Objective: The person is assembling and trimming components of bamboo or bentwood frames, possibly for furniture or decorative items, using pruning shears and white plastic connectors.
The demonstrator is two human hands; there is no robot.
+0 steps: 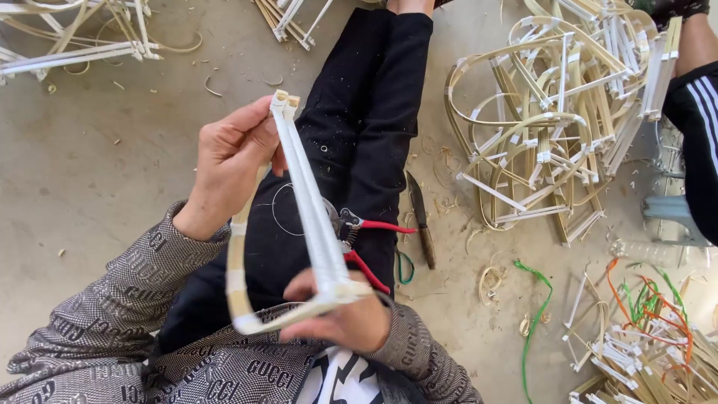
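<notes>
- The left hand (228, 161) is closed in a pinch on the upper end of a bent bamboo frame (310, 224), thumb and fingers pressed to the strips just below the frame's taped tip.
- The right hand (345, 318) is curled shut around the frame's lower corner, where the pale strips meet at an angle — the frame spans between the two hands, held up over the lap.
- The frame is a narrow loop: two straight white-wrapped strips run side by side from top to bottom, and a curved strip bows out on the left, bound with pale tape in places.
- Just behind the frame, on the black trouser leg (359, 135), lie red-handled pruning shears (363, 239).
- Beside the leg, on the concrete floor (90, 172), rests a dark knife (421, 221) — near it a small green loop of cord (404, 267).
- Further right sits a heap of finished bamboo frames (553, 120), and lower right a second pile mixed with orange and green strings (643, 307).
- Shavings are scattered over the floor.
- Another person's leg (699, 112) in black with white stripes shows at the right edge.
</notes>
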